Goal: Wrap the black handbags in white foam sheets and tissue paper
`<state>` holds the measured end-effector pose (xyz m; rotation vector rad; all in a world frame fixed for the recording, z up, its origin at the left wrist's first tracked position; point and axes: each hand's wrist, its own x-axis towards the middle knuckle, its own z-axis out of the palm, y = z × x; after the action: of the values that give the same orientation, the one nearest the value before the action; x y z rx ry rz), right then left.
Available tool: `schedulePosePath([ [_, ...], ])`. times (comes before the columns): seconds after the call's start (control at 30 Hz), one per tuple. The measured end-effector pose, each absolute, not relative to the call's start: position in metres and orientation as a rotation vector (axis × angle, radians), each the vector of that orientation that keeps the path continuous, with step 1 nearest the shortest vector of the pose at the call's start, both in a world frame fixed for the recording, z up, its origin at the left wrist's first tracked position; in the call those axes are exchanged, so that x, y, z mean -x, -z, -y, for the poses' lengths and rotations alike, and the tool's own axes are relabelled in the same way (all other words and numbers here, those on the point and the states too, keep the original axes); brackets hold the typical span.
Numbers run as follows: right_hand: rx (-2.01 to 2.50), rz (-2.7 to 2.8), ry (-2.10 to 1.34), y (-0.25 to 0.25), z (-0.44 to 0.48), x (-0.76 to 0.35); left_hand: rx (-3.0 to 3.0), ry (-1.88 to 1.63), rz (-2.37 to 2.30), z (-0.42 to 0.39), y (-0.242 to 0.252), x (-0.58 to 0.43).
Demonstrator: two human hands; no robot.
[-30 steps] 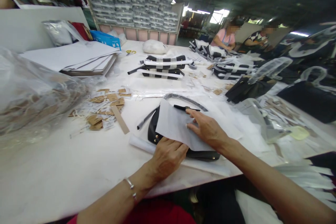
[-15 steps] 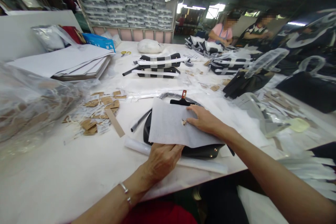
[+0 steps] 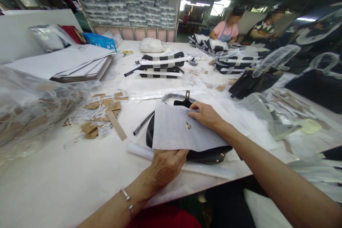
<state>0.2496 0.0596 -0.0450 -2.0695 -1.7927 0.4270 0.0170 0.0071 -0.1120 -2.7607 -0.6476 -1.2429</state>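
Observation:
A black bag (image 3: pixel 205 155) lies on the white table, mostly covered by a sheet of white tissue paper (image 3: pixel 171 128). A small gold clasp (image 3: pixel 188 125) pokes through the paper. My left hand (image 3: pixel 169 165) is at the paper's front edge, its fingertips hidden under the sheet against the bag. My right hand (image 3: pixel 204 114) rests at the back right of the sheet, thumb and fingers pressed together near its edge. Just behind it, a black tab with a metal buckle (image 3: pixel 187 95) sticks up. A rolled white tube (image 3: pixel 213 170) lies in front of the bag.
Brown tags (image 3: pixel 107 108) are scattered at left, beside a plastic bag (image 3: pixel 34 103). Strapped black bags (image 3: pixel 161 66) lie farther back. A tape dispenser (image 3: pixel 269 117) and another black bag (image 3: pixel 253 82) stand at right. Two people work at the back right.
My right hand has moved slightly left and up, with its fingers drawn closer together. The paper lies a little lower at the front, and the buckle no longer looks orange.

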Motion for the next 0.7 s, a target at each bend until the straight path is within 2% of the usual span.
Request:
schedulePosePath([
  [0.2,2.069,1.927,-0.506,0.045,-0.083,-0.244,2.783,1.229,0.648,-0.006,0.107,-0.017],
  [0.47,2.121,2.001,-0.006,0.053,-0.089,-0.222,2.938,1.204,0.616,-0.009,0.107,-0.019],
  [0.7,2.126,2.08,0.165,0.079,-0.093,-0.217,2.962,1.155,0.585,-0.009,0.109,-0.021],
])
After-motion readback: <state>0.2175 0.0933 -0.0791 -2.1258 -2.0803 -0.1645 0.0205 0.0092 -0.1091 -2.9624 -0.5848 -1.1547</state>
